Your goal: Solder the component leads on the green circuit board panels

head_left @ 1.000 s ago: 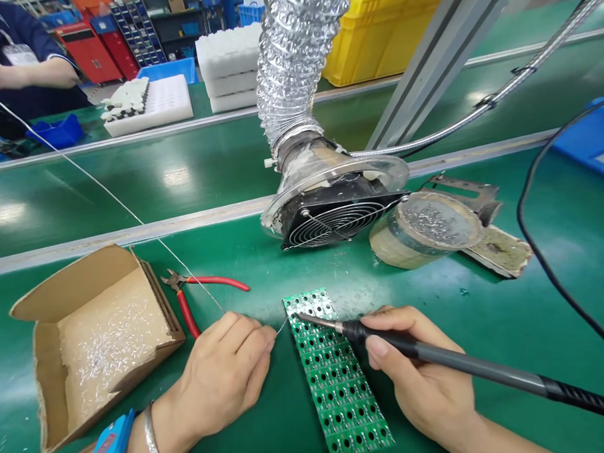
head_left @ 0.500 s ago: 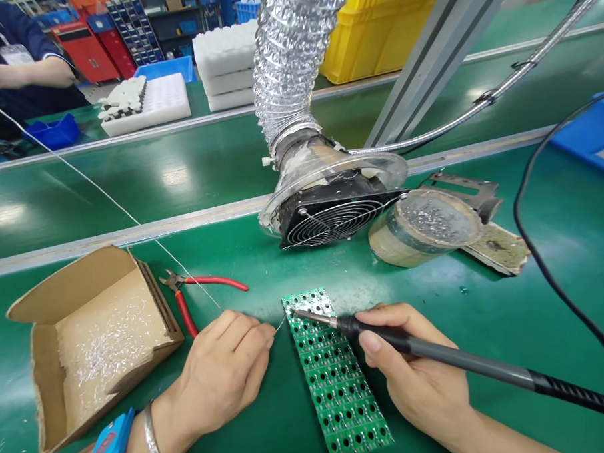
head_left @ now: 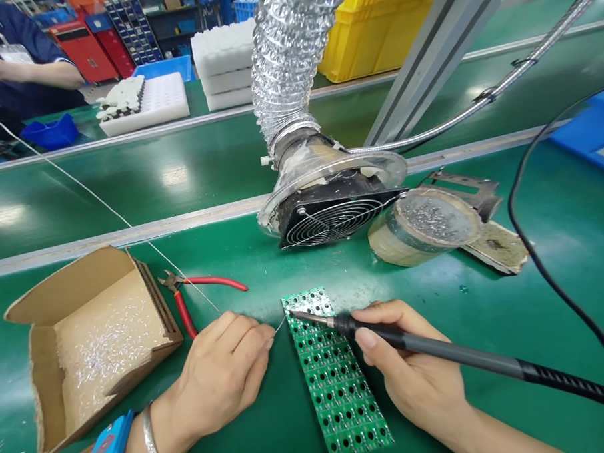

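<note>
Green tabletop (head_left: pixel 478 308) underneath everything, glossy. Ribbed silver duct (head_left: pixel 289 59) coming down to a black fan (head_left: pixel 332 218), well beyond both sets of fingers. Open cardboard box (head_left: pixel 87 337) of small shiny bits, just left of the left hand (head_left: pixel 220 376). Round tin (head_left: pixel 425 228) crusted with grey metal, beyond the right hand (head_left: pixel 415 385), near the fan. Green circuit board (head_left: pixel 335 375) lying flat between the two hands, its far end directly under the fingertips' work. Black soldering iron (head_left: pixel 427 349) clamped in the right fingers (head_left: pixel 377 340) like a pen, slanting leftward, tip down on the far-left corner of the board; cable trailing off to the right. Red-handled cutters (head_left: pixel 193 298) flat on the tabletop, just beyond the left fingers (head_left: pixel 257 338). Thin solder wire (head_left: pixel 107 208) pinched between the left fingers, short end poking out toward the iron's tip at the board's edge, long run stretching away up and to the left. Blue strap (head_left: pixel 115 439) and a metal bangle on the left wrist. Another person's arm (head_left: pixel 48 75) far off at the top left.
</note>
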The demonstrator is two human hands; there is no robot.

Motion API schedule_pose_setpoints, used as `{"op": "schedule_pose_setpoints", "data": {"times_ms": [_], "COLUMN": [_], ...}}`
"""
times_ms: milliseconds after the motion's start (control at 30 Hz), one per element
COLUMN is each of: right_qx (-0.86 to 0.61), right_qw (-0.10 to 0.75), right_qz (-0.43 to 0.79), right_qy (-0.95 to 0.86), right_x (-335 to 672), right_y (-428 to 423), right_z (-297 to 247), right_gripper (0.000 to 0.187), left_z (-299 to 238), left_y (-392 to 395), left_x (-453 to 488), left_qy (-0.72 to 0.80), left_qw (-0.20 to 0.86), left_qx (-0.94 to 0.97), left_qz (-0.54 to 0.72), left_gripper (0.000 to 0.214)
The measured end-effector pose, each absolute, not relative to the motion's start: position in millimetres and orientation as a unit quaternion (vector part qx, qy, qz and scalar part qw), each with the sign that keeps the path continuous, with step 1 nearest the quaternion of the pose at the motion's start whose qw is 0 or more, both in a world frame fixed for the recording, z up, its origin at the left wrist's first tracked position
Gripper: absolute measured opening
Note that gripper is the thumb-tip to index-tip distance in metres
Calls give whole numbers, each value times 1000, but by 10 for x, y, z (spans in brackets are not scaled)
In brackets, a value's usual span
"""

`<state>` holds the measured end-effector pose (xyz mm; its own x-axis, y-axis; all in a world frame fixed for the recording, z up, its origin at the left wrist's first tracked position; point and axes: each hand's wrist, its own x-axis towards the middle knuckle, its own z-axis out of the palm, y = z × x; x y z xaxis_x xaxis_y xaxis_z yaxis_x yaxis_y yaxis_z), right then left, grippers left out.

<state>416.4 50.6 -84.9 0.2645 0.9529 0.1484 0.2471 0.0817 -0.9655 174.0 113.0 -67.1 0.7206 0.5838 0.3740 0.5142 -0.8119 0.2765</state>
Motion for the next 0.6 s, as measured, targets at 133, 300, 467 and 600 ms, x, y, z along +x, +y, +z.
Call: {"op": "schedule_pose_setpoints", "data": {"times_ms": [133,300,467,600], "right_qx": [-587,-572,-558,-541], "right_qw": [555,590,586,568], "right_qz": [316,334,376,406], "right_qy": [-497,-462,-452,-469], "right_x": [4150,4152,4143,4131], "right_y": [526,529,523,643], "right_z": [-827,-820,-795,-752], "right_gripper": [13,9,8,13], "left_z": [-667,-629,-607,-573], "left_y": [1132,1083,994,961], "left_x": [1735,1741,1801,1841], "left_qy": [298,278,219,192], "left_qw": [80,98,141,142], "left_qx": [924,928,945,953], "left_qz": [227,230,200,186], "left_gripper": [15,15,18,19]}}
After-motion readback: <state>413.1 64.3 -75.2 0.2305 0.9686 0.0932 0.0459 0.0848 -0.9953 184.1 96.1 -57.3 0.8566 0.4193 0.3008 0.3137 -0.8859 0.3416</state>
